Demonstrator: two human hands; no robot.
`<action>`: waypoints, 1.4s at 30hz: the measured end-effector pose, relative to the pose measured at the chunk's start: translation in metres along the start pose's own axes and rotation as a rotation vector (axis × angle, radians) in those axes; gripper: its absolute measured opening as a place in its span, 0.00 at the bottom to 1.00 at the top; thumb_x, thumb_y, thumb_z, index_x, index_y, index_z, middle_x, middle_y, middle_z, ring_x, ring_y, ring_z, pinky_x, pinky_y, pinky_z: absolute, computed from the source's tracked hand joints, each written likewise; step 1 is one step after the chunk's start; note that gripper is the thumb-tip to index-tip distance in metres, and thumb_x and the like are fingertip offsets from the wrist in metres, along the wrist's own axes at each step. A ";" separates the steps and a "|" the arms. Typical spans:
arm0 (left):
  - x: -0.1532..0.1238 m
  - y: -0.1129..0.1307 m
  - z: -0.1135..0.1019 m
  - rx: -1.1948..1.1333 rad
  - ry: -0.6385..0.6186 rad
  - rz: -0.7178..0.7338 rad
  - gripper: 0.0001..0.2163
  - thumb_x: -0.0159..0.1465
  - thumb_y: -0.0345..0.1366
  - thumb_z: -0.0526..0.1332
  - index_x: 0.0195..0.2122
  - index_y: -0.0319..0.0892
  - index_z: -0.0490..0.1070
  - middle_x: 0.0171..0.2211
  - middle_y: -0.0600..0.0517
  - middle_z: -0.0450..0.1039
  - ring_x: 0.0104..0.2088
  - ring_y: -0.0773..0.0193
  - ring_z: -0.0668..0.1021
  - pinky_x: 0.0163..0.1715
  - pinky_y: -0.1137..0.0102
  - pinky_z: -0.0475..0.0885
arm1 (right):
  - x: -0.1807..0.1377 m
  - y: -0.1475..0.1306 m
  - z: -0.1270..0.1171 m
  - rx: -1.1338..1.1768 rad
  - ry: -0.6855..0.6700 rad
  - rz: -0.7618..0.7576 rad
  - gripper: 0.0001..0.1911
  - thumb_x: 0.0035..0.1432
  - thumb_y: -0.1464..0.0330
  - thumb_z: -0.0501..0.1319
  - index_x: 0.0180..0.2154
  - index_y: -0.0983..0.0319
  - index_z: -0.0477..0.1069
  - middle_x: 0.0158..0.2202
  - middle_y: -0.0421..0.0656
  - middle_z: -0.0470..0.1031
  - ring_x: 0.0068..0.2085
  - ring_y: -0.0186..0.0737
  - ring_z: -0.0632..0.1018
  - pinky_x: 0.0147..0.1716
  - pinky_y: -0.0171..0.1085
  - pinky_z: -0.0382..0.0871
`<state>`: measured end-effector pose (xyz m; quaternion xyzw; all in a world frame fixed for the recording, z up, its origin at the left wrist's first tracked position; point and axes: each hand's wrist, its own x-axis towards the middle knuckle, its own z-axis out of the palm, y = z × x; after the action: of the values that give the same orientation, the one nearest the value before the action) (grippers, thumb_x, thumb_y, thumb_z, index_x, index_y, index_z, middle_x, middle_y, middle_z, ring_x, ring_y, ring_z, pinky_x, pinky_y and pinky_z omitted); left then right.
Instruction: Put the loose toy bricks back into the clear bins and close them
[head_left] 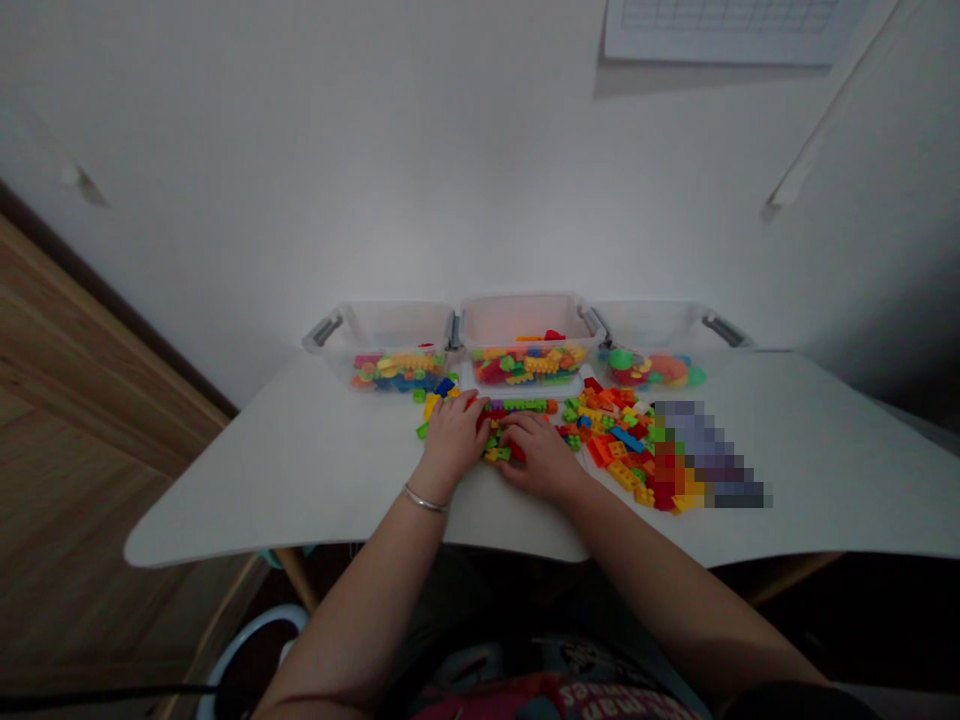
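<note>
1. Left hand (454,432): centre of frame, fingers curled down into the bricks. Grip state: can't tell, fingertips hidden.
2. Right hand (546,458): just right of centre, fingers bent, thumb toward the left hand. Grip on a brick or only touching: can't tell.
3. Bricks between the hands (496,454): small plastic, yellow, green and red, on the bench (285,490) at frame centre, partly covered by the fingers.
4. Brick row (525,406): purple, green, orange end, lying just beyond the hands.
5. Loose brick pile (626,440): right of centre, mixed colours, near the right hand. Pixelated patch (705,450) over its right edge; can't identify what's under.
6. Three clear bins side by side against the wall, mid-frame: left bin (394,325), middle bin (517,318), right bin (652,325). All part-filled with coloured pieces.
7. Writing: sheet (720,35) at upper right has a printed grid, text too small to read. Shirt (622,695) at bottom centre has pale lettering, cropped, not reliably legible.
8. Silver bracelet (425,499) on left wrist.
</note>
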<state>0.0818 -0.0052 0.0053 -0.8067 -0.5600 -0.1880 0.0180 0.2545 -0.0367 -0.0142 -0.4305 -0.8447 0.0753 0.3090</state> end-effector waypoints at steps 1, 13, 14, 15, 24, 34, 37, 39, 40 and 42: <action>0.000 0.000 0.000 0.010 0.001 -0.003 0.17 0.65 0.36 0.56 0.55 0.44 0.70 0.58 0.44 0.68 0.56 0.51 0.71 0.60 0.54 0.61 | 0.000 0.000 0.000 0.024 0.013 0.002 0.09 0.50 0.70 0.65 0.35 0.59 0.70 0.49 0.47 0.74 0.53 0.47 0.71 0.55 0.49 0.65; -0.004 -0.002 0.004 0.025 0.017 0.012 0.17 0.65 0.40 0.56 0.55 0.44 0.69 0.59 0.43 0.67 0.57 0.49 0.70 0.61 0.51 0.58 | 0.002 0.008 0.004 0.218 0.209 0.141 0.08 0.52 0.67 0.62 0.37 0.58 0.71 0.37 0.45 0.76 0.41 0.45 0.76 0.45 0.46 0.71; -0.004 -0.002 0.004 0.024 0.013 0.008 0.18 0.65 0.40 0.56 0.55 0.44 0.69 0.59 0.43 0.67 0.58 0.49 0.70 0.61 0.52 0.58 | 0.003 0.009 0.002 0.248 0.258 0.164 0.09 0.53 0.66 0.62 0.38 0.59 0.71 0.38 0.45 0.76 0.41 0.45 0.76 0.44 0.46 0.72; -0.004 -0.001 0.003 0.021 0.010 0.007 0.18 0.65 0.39 0.56 0.56 0.44 0.68 0.59 0.43 0.68 0.58 0.49 0.70 0.61 0.52 0.58 | 0.004 0.011 0.000 0.274 0.315 0.192 0.10 0.54 0.64 0.61 0.39 0.59 0.71 0.38 0.46 0.76 0.41 0.45 0.76 0.44 0.46 0.72; -0.003 -0.003 0.005 -0.018 0.027 0.025 0.17 0.65 0.39 0.57 0.54 0.45 0.71 0.57 0.43 0.70 0.57 0.48 0.71 0.60 0.50 0.59 | 0.045 0.036 -0.068 0.240 0.688 0.279 0.14 0.56 0.61 0.60 0.43 0.60 0.70 0.38 0.44 0.75 0.35 0.39 0.75 0.39 0.41 0.72; -0.002 -0.003 0.003 0.015 0.009 0.020 0.17 0.65 0.39 0.57 0.55 0.44 0.71 0.58 0.43 0.69 0.56 0.49 0.71 0.60 0.52 0.61 | 0.105 0.071 -0.096 0.019 0.580 0.417 0.13 0.54 0.61 0.61 0.39 0.61 0.70 0.36 0.46 0.77 0.39 0.44 0.76 0.43 0.45 0.69; -0.001 -0.003 0.003 0.025 0.010 0.023 0.17 0.65 0.38 0.56 0.54 0.44 0.71 0.57 0.43 0.70 0.55 0.49 0.71 0.60 0.52 0.61 | 0.110 0.072 -0.094 -0.056 0.485 0.498 0.15 0.54 0.62 0.61 0.43 0.61 0.70 0.38 0.46 0.78 0.40 0.45 0.77 0.46 0.47 0.69; -0.001 -0.003 0.003 0.028 0.007 0.025 0.17 0.65 0.38 0.56 0.54 0.44 0.71 0.57 0.44 0.70 0.55 0.49 0.72 0.60 0.52 0.61 | 0.111 0.069 -0.095 -0.116 0.421 0.539 0.15 0.55 0.62 0.61 0.44 0.61 0.71 0.38 0.46 0.79 0.41 0.46 0.78 0.47 0.48 0.68; -0.001 -0.003 0.003 0.029 0.007 0.027 0.17 0.65 0.39 0.56 0.55 0.44 0.71 0.57 0.44 0.70 0.55 0.49 0.72 0.60 0.53 0.62 | 0.112 0.068 -0.095 -0.139 0.394 0.557 0.14 0.55 0.63 0.61 0.43 0.61 0.72 0.39 0.46 0.79 0.41 0.46 0.78 0.48 0.48 0.68; -0.001 -0.003 0.003 0.034 0.005 0.030 0.17 0.66 0.39 0.56 0.55 0.44 0.71 0.56 0.45 0.70 0.55 0.50 0.72 0.59 0.53 0.62 | 0.112 0.067 -0.096 -0.166 0.354 0.576 0.13 0.55 0.64 0.61 0.42 0.60 0.73 0.41 0.46 0.80 0.42 0.46 0.78 0.49 0.48 0.68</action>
<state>0.0791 -0.0046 0.0019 -0.8141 -0.5510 -0.1800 0.0358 0.3071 0.0780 0.0877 -0.6813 -0.6250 0.0146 0.3808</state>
